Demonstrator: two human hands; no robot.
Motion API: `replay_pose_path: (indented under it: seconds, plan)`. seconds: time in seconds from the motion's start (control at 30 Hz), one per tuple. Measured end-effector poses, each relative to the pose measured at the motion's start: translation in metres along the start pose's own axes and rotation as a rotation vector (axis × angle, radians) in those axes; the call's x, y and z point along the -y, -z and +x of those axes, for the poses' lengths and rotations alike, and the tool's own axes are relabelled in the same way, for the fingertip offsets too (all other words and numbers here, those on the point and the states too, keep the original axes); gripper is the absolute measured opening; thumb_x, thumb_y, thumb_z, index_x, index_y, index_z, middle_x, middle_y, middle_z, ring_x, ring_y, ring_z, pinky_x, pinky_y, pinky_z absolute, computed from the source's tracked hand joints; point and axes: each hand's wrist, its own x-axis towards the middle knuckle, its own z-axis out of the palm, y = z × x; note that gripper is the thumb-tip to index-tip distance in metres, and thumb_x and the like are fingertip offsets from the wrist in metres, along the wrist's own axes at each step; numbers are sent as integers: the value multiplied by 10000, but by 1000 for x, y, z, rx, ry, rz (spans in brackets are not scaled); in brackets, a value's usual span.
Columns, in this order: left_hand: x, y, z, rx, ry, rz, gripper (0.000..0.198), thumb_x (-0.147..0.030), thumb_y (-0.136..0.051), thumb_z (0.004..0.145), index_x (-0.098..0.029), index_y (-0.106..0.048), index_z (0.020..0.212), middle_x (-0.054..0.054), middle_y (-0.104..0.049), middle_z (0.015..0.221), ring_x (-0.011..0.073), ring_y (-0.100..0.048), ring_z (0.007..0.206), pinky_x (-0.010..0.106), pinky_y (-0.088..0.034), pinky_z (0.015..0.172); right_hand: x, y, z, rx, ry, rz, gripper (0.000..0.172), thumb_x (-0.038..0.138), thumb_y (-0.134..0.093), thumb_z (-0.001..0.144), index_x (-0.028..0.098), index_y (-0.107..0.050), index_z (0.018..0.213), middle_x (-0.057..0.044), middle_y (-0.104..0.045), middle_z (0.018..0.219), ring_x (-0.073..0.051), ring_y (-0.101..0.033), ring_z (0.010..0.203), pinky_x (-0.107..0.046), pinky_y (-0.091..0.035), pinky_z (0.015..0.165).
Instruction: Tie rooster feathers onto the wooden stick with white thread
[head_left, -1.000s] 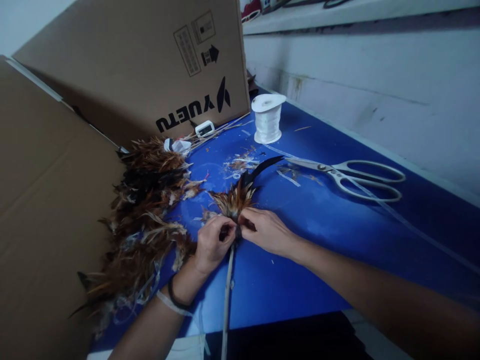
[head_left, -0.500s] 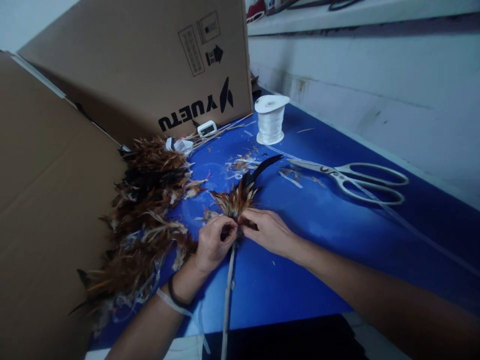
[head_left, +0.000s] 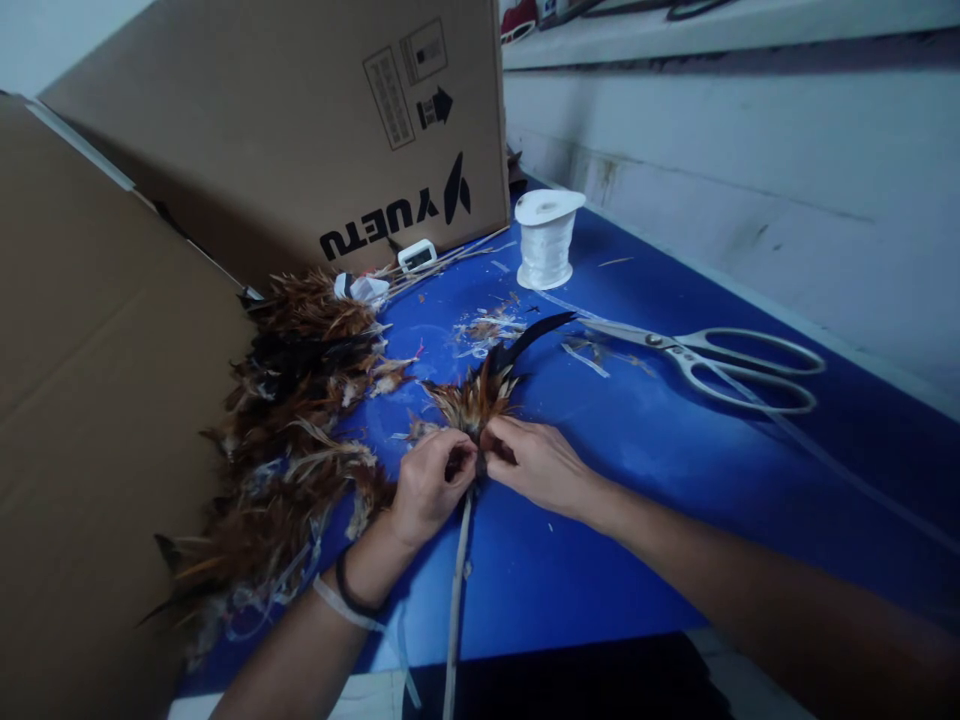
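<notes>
A small feather duster [head_left: 470,398] lies in the middle, brown and black feathers fanned away from me at the head of a thin stick [head_left: 456,590] that runs toward me. My left hand [head_left: 435,478] is closed in a pinch at the base of the feathers, where they meet the stick. From the other side, my right hand [head_left: 536,462] pinches the same spot, its fingertips almost touching the left ones. Whatever fine strand lies between the fingertips is too small to make out. A clear plastic ribbon [head_left: 349,610] loops round my left wrist beside a black band.
Loose feathers [head_left: 300,430] pile up at left against a cardboard box [head_left: 262,130]. Scissors [head_left: 705,360] rest at right, with ribbon across them from a white spool [head_left: 546,245]. A small white device [head_left: 417,257], thin sticks and scraps [head_left: 487,330] lie farther back on the blue table [head_left: 585,590].
The hands keep their pinch at the feather base, with only a slight shift of the fingers. The whole view has moved a little; nothing else has visibly changed.
</notes>
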Motion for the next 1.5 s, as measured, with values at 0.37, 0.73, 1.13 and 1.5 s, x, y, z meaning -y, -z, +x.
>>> replay_pose_path:
  seconds: [0.37,0.73,1.13,1.5]
  plan:
    - [-7,7,16,121,-53,150,379,-76,-519,771,-198,-463,1125,-4,-628,758,115,-612,671,228,-518,657,-1,-1,0,-4,-34,35,86,176,-513,744,197,-577,797,2,-639,771,-137,-560,667,-235,-348,615]
    - [9,1,2,143,65,-45,232,-99,-543,784,-191,-499,992,1,-622,769,103,-625,686,217,-533,657,-6,0,1,-3,13,207,121,191,-511,795,218,-622,833,26,-651,765,-117,-570,671,-218,-368,605]
    - [2,2,4,119,187,-147,77,-132,-566,790,-169,-600,849,34,-656,790,118,-635,697,234,-546,666,-6,2,3,48,28,114,145,171,-519,820,226,-635,889,8,-674,854,-139,-605,781,-239,-380,678]
    - [7,-1,-1,149,150,-97,124,-114,-559,778,-175,-576,886,22,-646,781,117,-630,683,234,-545,653,1,-1,2,34,-32,-51,96,196,-533,771,202,-587,850,2,-663,776,-143,-579,676,-240,-292,582]
